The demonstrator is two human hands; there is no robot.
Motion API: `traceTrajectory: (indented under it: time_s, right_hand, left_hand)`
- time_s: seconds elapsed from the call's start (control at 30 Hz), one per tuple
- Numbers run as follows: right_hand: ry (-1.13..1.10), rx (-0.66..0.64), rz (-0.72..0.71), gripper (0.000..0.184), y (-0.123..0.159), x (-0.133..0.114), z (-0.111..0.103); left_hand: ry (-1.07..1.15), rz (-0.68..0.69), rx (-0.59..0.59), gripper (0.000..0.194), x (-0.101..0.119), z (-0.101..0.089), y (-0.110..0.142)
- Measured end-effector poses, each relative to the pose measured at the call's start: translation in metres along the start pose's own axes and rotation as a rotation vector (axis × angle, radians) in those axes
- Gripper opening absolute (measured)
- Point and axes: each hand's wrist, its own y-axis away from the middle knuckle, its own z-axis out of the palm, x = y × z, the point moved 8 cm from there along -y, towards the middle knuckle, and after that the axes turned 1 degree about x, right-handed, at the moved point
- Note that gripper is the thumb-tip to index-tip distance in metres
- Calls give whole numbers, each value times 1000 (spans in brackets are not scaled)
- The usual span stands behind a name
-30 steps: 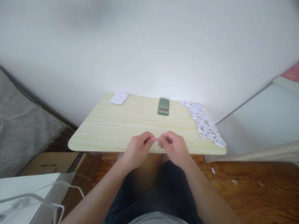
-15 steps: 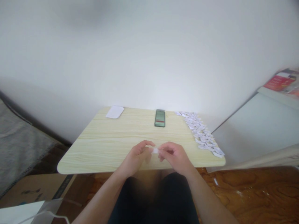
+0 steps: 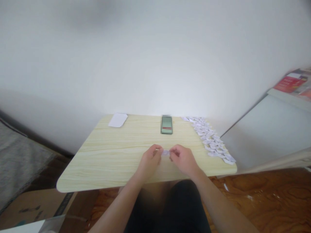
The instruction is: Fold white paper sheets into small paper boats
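Note:
Between my hands is a small piece of folded white paper (image 3: 166, 152), held just above the front half of the table. My left hand (image 3: 152, 156) pinches its left end between thumb and fingers. On the other side my right hand (image 3: 181, 156) grips the right end the same way. The exact folds are too small to make out. To the right, rows of small folded paper boats (image 3: 209, 137) lie along the table's right edge. A stack of white paper sheets (image 3: 118, 120) rests at the back left corner.
A blurred phone-like device (image 3: 166, 125) lies at the back middle of the pale wooden table (image 3: 102, 158), against a white wall. A white cabinet (image 3: 262, 126) with red printed packets stands at right. A cardboard box (image 3: 36, 207) and grey fabric (image 3: 19, 161) are at left.
Both hands have moved slightly to the right and away from me, with the paper still between them. More of the paper's width shows now. The camera view has shifted a little.

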Motion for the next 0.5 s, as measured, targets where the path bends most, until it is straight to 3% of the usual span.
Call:
traceTrajectory:
  time_s: [0.1,0.17,0.23,0.33,0.5]
  right_hand:
    - [57,-22,114,10,-35,19,-20]
    - [111,5,225,15,-69,35,-49]
    - [159,33,329,34,-105,49,-81]
    - [224,92,444,39,-147,60,-121]
    - [327,141,545,41,-178,66,-139]
  left_hand:
    - [-82,38,68,34,-3,-10,-8]
    - [-139,59,125,33,-6,-22,-11]
    - [-198,71,179,32,-10,-37,-14]
    - [-284,78,240,30,-15,-61,-18]
    - [-431,80,328,28,-21,-99,-28]
